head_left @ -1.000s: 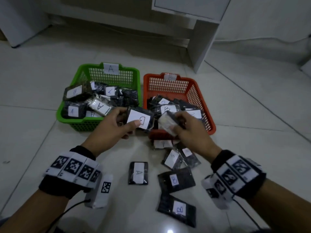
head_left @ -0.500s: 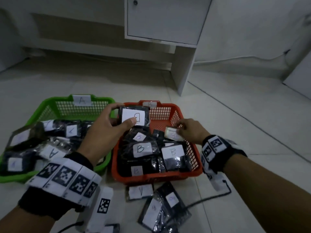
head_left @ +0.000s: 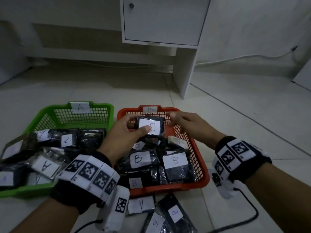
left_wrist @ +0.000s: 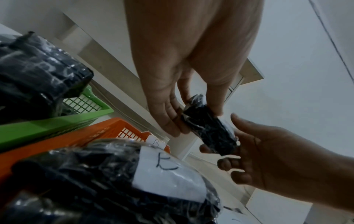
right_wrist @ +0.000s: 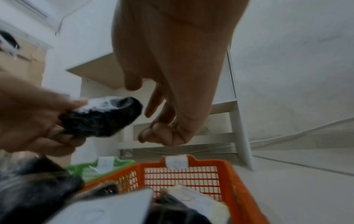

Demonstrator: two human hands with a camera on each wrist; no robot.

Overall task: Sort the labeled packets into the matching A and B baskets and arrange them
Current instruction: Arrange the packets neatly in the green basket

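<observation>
My left hand (head_left: 138, 125) pinches a black packet labelled B (head_left: 150, 126) over the far end of the orange basket B (head_left: 168, 187). In the left wrist view the same packet (left_wrist: 208, 131) sits between thumb and fingers. My right hand (head_left: 178, 121) hovers just right of it, fingers loose and holding nothing; the right wrist view shows a gap between that hand (right_wrist: 159, 106) and the packet (right_wrist: 99, 119). Several B packets lie in the orange basket, among them a small one (head_left: 176, 140). The green basket A (head_left: 25, 190) holds several A packets.
On the floor in front of the orange basket lie a packet labelled A (head_left: 141, 206) and two B packets (head_left: 175, 212) (head_left: 154, 222). A white cabinet (head_left: 161, 21) stands behind the baskets, its side panel (head_left: 185, 73) reaching the floor. A black cable (head_left: 250, 219) runs at the right.
Both hands moved forward over the orange basket. The left hand carried its B packet to the far end. The right hand let go of its small packet, which now lies in the basket.
</observation>
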